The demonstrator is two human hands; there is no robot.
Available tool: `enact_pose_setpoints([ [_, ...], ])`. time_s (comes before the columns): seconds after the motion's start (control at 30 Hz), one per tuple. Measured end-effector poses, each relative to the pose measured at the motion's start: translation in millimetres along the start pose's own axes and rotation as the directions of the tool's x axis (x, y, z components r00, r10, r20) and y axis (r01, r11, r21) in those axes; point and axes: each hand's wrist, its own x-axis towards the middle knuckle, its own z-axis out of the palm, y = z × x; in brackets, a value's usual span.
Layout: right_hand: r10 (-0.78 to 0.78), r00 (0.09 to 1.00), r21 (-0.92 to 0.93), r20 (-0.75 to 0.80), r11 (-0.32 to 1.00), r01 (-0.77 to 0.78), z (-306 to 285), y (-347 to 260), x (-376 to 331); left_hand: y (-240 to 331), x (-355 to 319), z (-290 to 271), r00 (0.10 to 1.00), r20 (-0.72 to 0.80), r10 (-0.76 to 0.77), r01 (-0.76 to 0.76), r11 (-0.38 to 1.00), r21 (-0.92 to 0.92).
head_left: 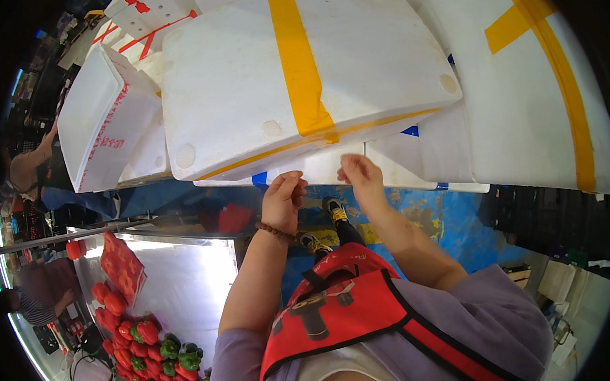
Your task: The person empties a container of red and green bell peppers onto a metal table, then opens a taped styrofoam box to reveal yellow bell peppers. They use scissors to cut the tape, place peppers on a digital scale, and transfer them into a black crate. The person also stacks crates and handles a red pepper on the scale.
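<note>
- While both arms reach up, the left hand [282, 200] and right hand [361, 177] pinch the front lower edge of a white foam box [244, 90].
- Yellow-taped, it rests atop stacked boxes [414, 160].
- Probably light, stiff, crumbly; grip beneath corners.

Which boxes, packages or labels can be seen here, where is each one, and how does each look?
Top foam box: centre, just above both hands, white, flat, a yellow tape band across it.
Right foam box: right side, white, crossed yellow tape.
Tilted foam box: left, white, red printing along one edge.
Rear foam boxes: top left, white, red tape.
Lower foam box: under the top one, white, blue tape at its edge; the left hand and right hand touch it.
Red packet: on the steel table, flat.
</note>
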Motion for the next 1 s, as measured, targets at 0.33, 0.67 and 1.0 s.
enact_pose_setpoints([
  [0.33,-0.124,0.987,-0.230,0.106,0.962,0.146,12.7,-14.0,26.6,-15.6,-10.9,-24.5,0.998,-0.064,0.014,-0.015,1.000,-0.005],
  [0.67,-0.146,0.950,-0.361,0.274,0.900,0.243,8.9,-50.6,6.0,31.7,-4.2,51.1,0.979,0.204,0.022,-0.109,0.898,0.427],
  [1.0,0.088,0.935,-0.221,0.344,0.975,-0.010,-12.6,-54.7,4.0,-1.3,27.2,72.8,0.987,0.144,0.069,-0.043,0.983,-0.178],
])
